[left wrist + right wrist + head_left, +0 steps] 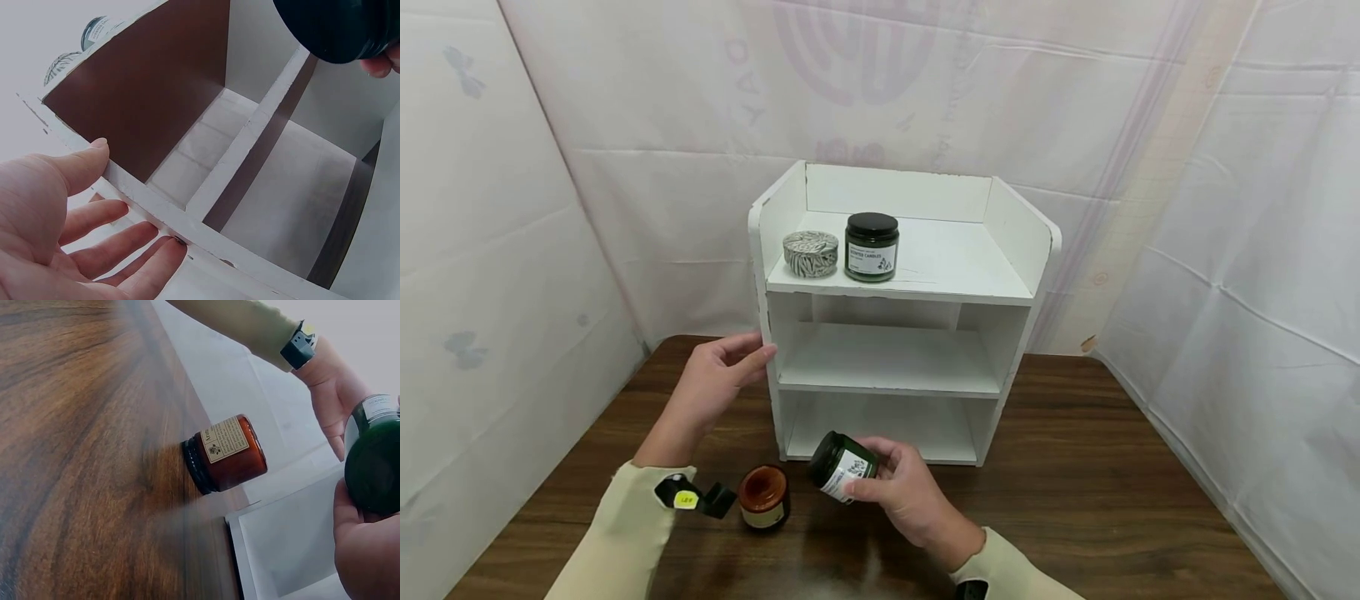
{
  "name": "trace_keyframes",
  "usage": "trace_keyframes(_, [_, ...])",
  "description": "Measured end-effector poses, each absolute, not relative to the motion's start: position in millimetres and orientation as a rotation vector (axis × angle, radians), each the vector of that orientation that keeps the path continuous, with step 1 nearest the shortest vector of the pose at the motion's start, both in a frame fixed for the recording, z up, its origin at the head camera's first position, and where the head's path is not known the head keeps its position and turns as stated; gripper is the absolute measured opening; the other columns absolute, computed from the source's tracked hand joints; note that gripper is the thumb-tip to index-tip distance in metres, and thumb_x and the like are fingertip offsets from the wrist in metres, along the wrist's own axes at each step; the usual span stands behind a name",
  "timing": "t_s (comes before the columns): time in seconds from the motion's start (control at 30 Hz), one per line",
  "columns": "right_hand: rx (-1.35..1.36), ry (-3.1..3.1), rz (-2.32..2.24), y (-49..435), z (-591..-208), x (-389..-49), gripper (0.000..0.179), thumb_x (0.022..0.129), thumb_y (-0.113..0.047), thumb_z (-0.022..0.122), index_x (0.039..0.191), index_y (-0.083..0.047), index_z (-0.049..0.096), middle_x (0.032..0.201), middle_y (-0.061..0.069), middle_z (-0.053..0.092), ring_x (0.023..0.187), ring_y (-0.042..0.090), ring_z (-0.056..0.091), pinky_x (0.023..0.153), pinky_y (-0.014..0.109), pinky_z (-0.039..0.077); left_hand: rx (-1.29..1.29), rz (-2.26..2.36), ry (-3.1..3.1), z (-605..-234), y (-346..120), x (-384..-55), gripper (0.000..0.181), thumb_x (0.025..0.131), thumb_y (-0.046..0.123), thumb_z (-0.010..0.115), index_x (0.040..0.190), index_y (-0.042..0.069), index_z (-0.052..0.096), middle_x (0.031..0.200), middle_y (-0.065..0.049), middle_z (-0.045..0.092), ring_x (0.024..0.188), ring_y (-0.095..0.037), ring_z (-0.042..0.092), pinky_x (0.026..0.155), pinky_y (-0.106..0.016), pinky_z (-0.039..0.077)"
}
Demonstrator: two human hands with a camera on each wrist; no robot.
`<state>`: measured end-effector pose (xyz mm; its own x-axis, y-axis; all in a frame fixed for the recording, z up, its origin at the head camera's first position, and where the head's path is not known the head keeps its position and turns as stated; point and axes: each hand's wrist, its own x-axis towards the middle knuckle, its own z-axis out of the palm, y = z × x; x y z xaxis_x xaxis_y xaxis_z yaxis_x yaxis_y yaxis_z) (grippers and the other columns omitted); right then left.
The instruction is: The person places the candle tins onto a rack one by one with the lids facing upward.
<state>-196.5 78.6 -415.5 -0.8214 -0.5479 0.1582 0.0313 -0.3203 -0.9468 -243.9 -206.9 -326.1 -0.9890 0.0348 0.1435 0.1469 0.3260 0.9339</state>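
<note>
Clamps a green jar (847, 475) between thumb and fingers of the right hand (904, 493), tilted with its lid leftward, at lower centre of the head frame. Touches the white shelf unit (887, 388) at its left edge, left of centre, with the left hand (717, 375), thumb apart from loosely extended fingers. Has an amber jar (763, 498) lid-down on the bench (1090, 483), lower left of centre.

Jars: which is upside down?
Amber jar on the table, lid down; the shelf's green jar is upright, the jar in the right hand is tilted.
</note>
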Motion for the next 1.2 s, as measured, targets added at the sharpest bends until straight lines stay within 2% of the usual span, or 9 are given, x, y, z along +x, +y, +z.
trace_keyframes(0.27, [-0.65,1.564,-2.187,78.7,-417.4,-197.6,0.053,0.081,-0.006,0.083,0.127,0.009,0.061,0.108,-0.002,0.071,0.094,0.012,0.067,0.081,0.023,0.061,-0.172,-1.761,-2.475,-327.6,-207.9,-245.0,0.071,0.099,0.049,0.065,0.153,0.006,0.048,0.15,-0.019,0.054,0.12,-0.027,0.068,0.097,-0.029,0.058])
trace_keyframes(0.53, [-0.643,1.57,-2.181,78.5,-416.7,-197.8,0.052,0.08,-0.002,0.08,0.127,0.007,0.06,0.11,-0.002,0.07,0.096,0.012,0.066,0.081,0.023,0.06,-0.177,-1.769,-2.462,-327.4,-208.4,-245.4,0.07,0.099,0.047,0.065,0.152,0.004,0.048,0.149,-0.02,0.054,0.114,-0.017,0.07,0.095,-0.026,0.059])
trace_keyframes(0.73, [-0.634,1.567,-2.176,78.1,-416.0,-197.5,0.055,0.08,0.0,0.079,0.13,0.01,0.058,0.111,-0.001,0.069,0.097,0.013,0.066,0.081,0.023,0.061,-0.184,-1.767,-2.471,-327.4,-208.6,-245.8,0.071,0.099,0.047,0.065,0.153,0.004,0.047,0.151,-0.02,0.053,0.117,-0.022,0.069,0.1,-0.033,0.057])
trace_keyframes(1.0, [-0.661,1.467,-2.206,77.7,-416.7,-196.9,0.053,0.08,-0.002,0.082,0.127,0.005,0.059,0.113,0.001,0.069,0.097,0.013,0.068,0.082,0.025,0.062,-0.179,-1.769,-2.474,-328.0,-209.0,-245.9,0.071,0.099,0.048,0.065,0.153,0.005,0.047,0.15,-0.019,0.054,0.115,-0.02,0.07,0.098,-0.03,0.058])
trace_keyframes(1.2, [-0.683,1.419,-2.217,77.7,-417.5,-196.2,0.05,0.081,-0.002,0.081,0.125,0.002,0.059,0.112,0.001,0.068,0.097,0.013,0.069,0.083,0.024,0.062,-0.179,-1.761,-2.482,-327.4,-208.9,-245.7,0.073,0.099,0.049,0.065,0.154,0.005,0.046,0.152,-0.019,0.053,0.121,-0.028,0.068,0.102,-0.035,0.056])
